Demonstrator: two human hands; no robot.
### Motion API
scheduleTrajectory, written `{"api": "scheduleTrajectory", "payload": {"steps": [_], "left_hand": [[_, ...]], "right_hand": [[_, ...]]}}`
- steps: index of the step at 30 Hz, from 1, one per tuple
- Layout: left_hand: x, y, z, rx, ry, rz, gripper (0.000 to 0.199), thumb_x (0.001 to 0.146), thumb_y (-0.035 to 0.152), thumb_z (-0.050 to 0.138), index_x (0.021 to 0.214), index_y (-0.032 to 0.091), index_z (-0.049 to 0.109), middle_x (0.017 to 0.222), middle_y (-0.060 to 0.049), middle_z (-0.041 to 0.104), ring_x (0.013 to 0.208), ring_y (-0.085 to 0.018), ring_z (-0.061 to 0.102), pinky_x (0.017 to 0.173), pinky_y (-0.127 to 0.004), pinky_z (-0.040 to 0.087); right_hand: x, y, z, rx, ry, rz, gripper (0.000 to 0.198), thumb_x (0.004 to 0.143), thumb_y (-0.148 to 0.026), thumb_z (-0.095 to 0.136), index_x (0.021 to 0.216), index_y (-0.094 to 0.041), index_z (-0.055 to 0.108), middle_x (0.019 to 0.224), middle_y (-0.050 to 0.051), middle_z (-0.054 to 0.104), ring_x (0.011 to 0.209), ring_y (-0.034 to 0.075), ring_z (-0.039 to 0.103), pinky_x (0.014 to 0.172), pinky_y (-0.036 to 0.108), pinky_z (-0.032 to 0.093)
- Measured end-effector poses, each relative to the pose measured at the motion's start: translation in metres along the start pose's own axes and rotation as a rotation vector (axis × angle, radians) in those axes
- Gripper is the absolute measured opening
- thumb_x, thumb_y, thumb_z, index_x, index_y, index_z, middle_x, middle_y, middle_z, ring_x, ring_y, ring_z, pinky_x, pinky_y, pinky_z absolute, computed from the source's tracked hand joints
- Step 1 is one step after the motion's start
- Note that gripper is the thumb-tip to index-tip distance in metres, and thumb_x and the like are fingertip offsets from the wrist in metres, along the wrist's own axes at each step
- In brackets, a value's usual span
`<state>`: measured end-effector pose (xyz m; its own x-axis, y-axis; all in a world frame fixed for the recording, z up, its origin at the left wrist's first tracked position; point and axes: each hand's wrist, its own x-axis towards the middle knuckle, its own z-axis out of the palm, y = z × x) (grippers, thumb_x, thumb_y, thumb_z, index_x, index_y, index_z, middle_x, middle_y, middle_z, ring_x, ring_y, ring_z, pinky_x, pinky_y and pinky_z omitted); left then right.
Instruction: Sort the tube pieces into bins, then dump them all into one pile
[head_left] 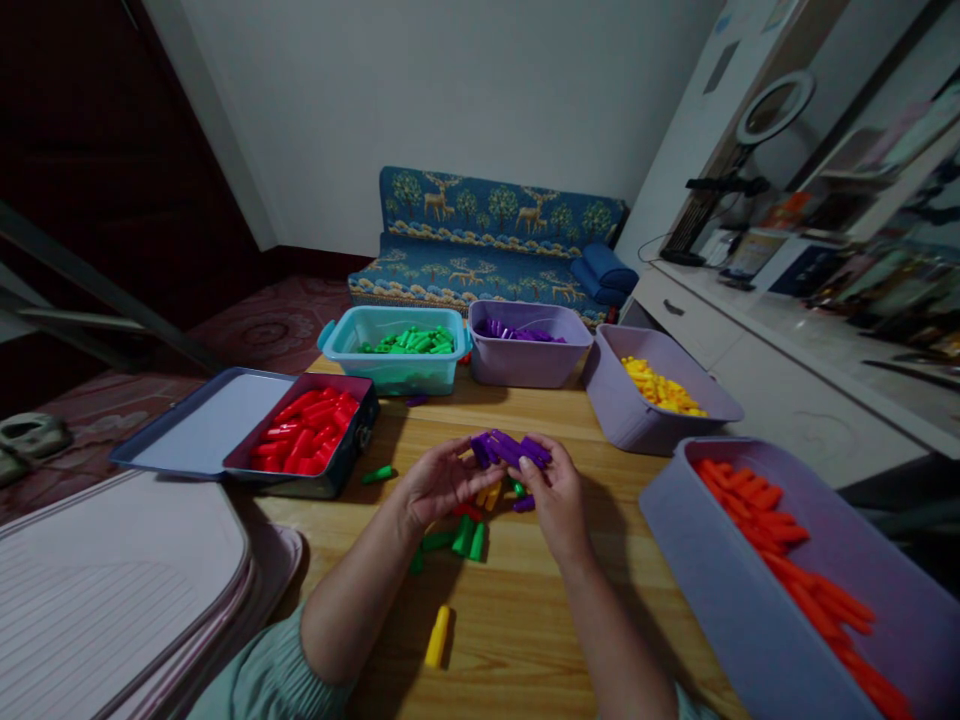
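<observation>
Purple pcs (510, 450): exact qty indeterminate; pcs overlap & are partly covered by R hand (555, 490). L hand (442, 485): fingertips partly obscured by same pcs. Orange pc (493, 495) & red pc (466, 510) below hands: partly hidden, full length n/a. Green pc (417, 562): partly occluded by L forearm (360, 590). RH bin (720, 560): cut off, btm & right edges. Counter (525, 640), L sleeve (277, 670): cut off, btm edge. Pale board (90, 590): cut off, left edge. Sofa (465, 230): lower front hidden behind far bins (529, 365). Dresser items (892, 290): dim, blurred; markings illegible.

A deer-patterned sofa (480, 215) by the wall (465, 85) — shoes (34, 437) on the floor (274, 325).
</observation>
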<state>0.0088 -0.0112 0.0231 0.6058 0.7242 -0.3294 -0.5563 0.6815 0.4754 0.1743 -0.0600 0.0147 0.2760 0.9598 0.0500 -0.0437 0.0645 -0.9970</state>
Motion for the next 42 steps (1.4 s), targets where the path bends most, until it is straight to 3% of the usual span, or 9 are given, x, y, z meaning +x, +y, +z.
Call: {"api": "scheduleTrajectory", "payload": {"steps": [3,7,10,17,24,28,32,37,42], "left_hand": [[0.000,-0.002,0.002,0.072,0.029,0.103,0.030,0.077,0.012,0.067,0.107,0.012,0.061,0.095,-0.006,0.069,0.080,-0.012,0.067,0.081,-0.023,0.054],[0.000,-0.009,0.004,0.269,0.134,0.216,0.048,0.062,0.013,0.081,0.106,0.015,0.063,0.080,0.000,0.067,0.059,-0.006,0.060,0.056,-0.015,0.048],[0.002,-0.013,0.003,0.443,0.216,0.266,0.045,0.057,0.025,0.085,0.096,0.014,0.065,0.067,0.002,0.064,0.043,-0.003,0.046,0.043,-0.016,0.037],[0.003,0.004,-0.006,0.818,0.348,0.425,0.034,0.047,0.024,0.086,0.074,0.012,0.069,0.061,0.000,0.065,0.055,-0.011,0.056,0.051,-0.020,0.042],[-0.002,0.017,-0.022,1.058,0.188,0.300,0.028,0.049,0.023,0.083,0.073,0.014,0.071,0.063,0.000,0.067,0.058,-0.012,0.059,0.059,-0.024,0.047],[0.000,0.013,-0.020,1.010,0.236,0.366,0.035,0.054,0.029,0.083,0.083,0.013,0.071,0.068,-0.001,0.067,0.063,-0.013,0.060,0.062,-0.023,0.048],[0.001,0.010,-0.008,0.749,0.318,0.366,0.043,0.064,0.036,0.080,0.098,0.013,0.068,0.080,-0.004,0.068,0.062,-0.011,0.060,0.056,-0.019,0.046],[0.000,0.001,0.010,0.245,0.219,0.251,0.033,0.088,0.034,0.058,0.112,0.013,0.059,0.097,-0.013,0.067,0.083,-0.018,0.067,0.077,-0.030,0.054],[-0.002,-0.006,0.017,0.045,0.113,0.094,0.036,0.095,0.040,0.042,0.113,0.013,0.057,0.097,-0.012,0.065,0.085,-0.019,0.065,0.077,-0.034,0.055]], "right_hand": [[-0.001,0.001,-0.001,-0.072,-0.031,0.017,0.043,0.078,-0.042,0.063,0.114,-0.022,0.052,0.101,0.007,0.066,0.078,0.020,0.067,0.044,0.022,0.050],[-0.002,0.003,0.000,-0.090,-0.065,-0.073,0.033,0.078,-0.035,0.064,0.108,-0.021,0.057,0.099,0.005,0.067,0.082,0.017,0.066,0.070,0.027,0.056],[-0.003,0.004,0.002,-0.077,-0.106,-0.060,0.032,0.077,-0.037,0.065,0.105,-0.022,0.059,0.097,0.004,0.067,0.079,0.017,0.067,0.070,0.028,0.057],[0.005,0.007,-0.010,-0.023,-0.033,0.071,0.039,0.069,-0.043,0.070,0.098,-0.020,0.059,0.083,0.003,0.067,0.073,0.022,0.069,0.049,0.029,0.057],[0.006,0.004,-0.013,0.153,-0.030,0.183,0.049,0.067,-0.045,0.074,0.102,-0.018,0.053,0.083,0.005,0.071,0.069,0.020,0.070,0.045,0.025,0.055],[0.003,0.001,-0.010,0.250,-0.085,0.260,0.050,0.068,-0.043,0.076,0.105,-0.018,0.053,0.096,0.009,0.072,0.081,0.022,0.072,0.046,0.020,0.052],[0.002,-0.002,-0.007,0.369,-0.137,0.272,0.043,0.071,-0.038,0.076,0.103,-0.018,0.055,0.104,0.009,0.071,0.095,0.023,0.069,0.069,0.027,0.057],[0.000,-0.006,-0.003,0.487,-0.203,0.231,0.042,0.073,-0.037,0.075,0.107,-0.021,0.058,0.116,0.008,0.067,0.110,0.023,0.063,0.090,0.036,0.053],[-0.004,-0.009,0.003,0.471,-0.251,0.135,0.044,0.074,-0.035,0.074,0.114,-0.025,0.057,0.123,0.007,0.063,0.121,0.023,0.055,0.106,0.042,0.040]]}}
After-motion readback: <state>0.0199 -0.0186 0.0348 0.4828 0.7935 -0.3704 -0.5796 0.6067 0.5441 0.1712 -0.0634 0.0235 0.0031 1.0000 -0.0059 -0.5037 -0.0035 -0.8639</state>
